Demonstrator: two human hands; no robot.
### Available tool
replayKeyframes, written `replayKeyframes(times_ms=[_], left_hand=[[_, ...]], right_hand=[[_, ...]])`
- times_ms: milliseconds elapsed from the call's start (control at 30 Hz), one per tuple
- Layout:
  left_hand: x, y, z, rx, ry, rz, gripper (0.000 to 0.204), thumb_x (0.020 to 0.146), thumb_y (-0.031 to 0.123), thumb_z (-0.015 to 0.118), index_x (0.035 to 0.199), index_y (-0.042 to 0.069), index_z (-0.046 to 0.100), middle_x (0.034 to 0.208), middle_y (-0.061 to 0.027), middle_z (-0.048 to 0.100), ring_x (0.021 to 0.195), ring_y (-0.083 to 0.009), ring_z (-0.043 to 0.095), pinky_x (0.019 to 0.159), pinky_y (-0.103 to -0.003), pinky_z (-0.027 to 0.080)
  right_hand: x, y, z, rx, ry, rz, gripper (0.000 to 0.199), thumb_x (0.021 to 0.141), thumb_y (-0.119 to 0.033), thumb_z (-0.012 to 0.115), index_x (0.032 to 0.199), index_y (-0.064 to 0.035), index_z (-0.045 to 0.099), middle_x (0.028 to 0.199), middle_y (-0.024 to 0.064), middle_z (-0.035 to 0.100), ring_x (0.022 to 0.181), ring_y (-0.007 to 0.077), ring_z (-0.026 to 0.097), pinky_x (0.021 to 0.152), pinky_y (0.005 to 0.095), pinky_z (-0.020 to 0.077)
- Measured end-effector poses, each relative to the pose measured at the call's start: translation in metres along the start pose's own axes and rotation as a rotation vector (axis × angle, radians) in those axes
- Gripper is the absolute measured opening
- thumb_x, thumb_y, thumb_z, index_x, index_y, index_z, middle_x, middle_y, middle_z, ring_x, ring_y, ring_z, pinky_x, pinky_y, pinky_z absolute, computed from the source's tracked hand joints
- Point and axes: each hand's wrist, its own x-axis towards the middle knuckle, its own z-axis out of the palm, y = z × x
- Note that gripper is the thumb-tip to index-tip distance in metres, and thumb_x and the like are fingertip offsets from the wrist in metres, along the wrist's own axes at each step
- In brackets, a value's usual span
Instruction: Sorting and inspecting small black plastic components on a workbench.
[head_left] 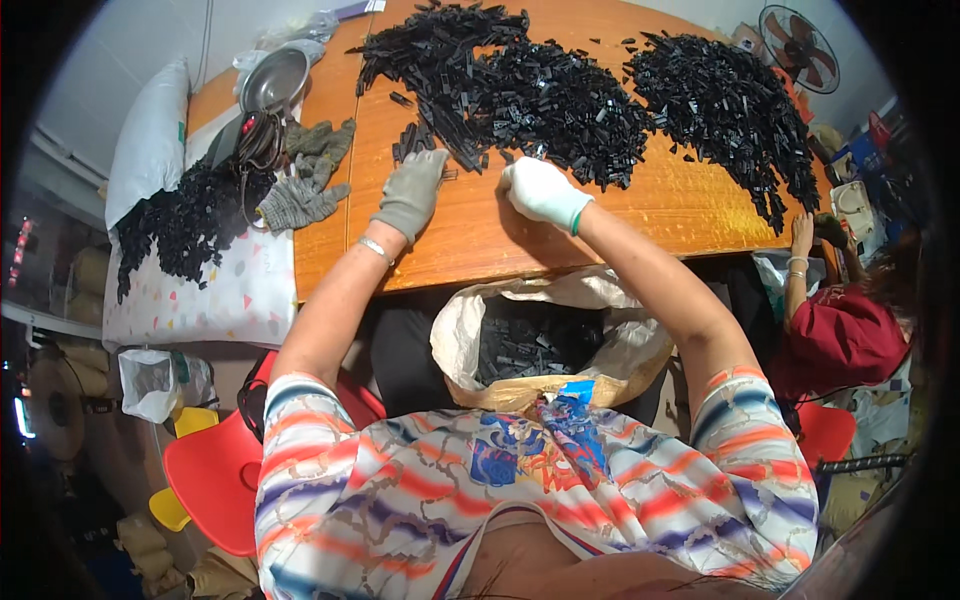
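Both gloved hands, left hand and right hand, reach forward, palms down.

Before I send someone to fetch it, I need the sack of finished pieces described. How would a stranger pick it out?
Start at the orange wooden table heaped with black plastic parts. Look just below its near edge, between the person's forearms. There an open cream sack holds black pieces; unlike the loose heaps on the tabletop, its pieces sit inside a bag, under table level.
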Motion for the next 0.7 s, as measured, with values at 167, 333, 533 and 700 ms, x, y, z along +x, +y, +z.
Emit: replayKeyframes(times_ms=[167,333,533,700], left_hand=[[-0.001,0.015,-0.011,0.095,-0.098,-0.116,0.011,0.084,0.014,0.059,0.092,0.007,0.058,0.091,-0.0155,0.058,0.091,-0.0352,0.056,0.075,-0.044,0.047],[-0.006,0.047,-0.037,-0.379,-0.099,-0.426,0.018,0.083,0.015,0.063,0.094,0.004,0.055,0.084,-0.0127,0.063,0.077,-0.0256,0.063,0.066,-0.036,0.049],[-0.02,0.088,-0.044,-1.352,-0.095,-0.628,0.037,0.083,0.007,0.064,0.117,0.002,0.051,0.084,-0.0018,0.058,0.063,-0.0078,0.052,0.054,-0.02,0.043],[-0.036,0.095,-0.042,-1.635,-0.105,-0.663,0.033,0.09,0.013,0.062,0.119,0.004,0.05,0.094,0.0004,0.057,0.073,-0.0048,0.051,0.062,-0.018,0.043]], right_hand=[[-0.012,-0.009,-0.008,0.167,-0.009,0.128,0.011,0.073,-0.014,0.062,0.073,-0.0066,0.069,0.077,0.0184,0.066,0.074,0.0368,0.063,0.069,0.042,0.0503],[-0.02,-0.043,-0.029,0.586,-0.059,0.484,0.023,0.078,-0.022,0.065,0.078,0.0013,0.062,0.072,0.0185,0.064,0.074,0.0291,0.065,0.068,0.037,0.0493],[-0.023,-0.062,-0.029,0.574,0.173,0.341,0.023,0.081,-0.024,0.063,0.083,-0.0014,0.065,0.079,0.0144,0.065,0.077,0.0231,0.063,0.069,0.0344,0.0471],[-0.024,-0.072,-0.025,0.653,0.253,0.353,0.02,0.084,-0.022,0.062,0.092,-0.0048,0.069,0.082,0.0083,0.068,0.075,0.017,0.064,0.069,0.0289,0.0481]])
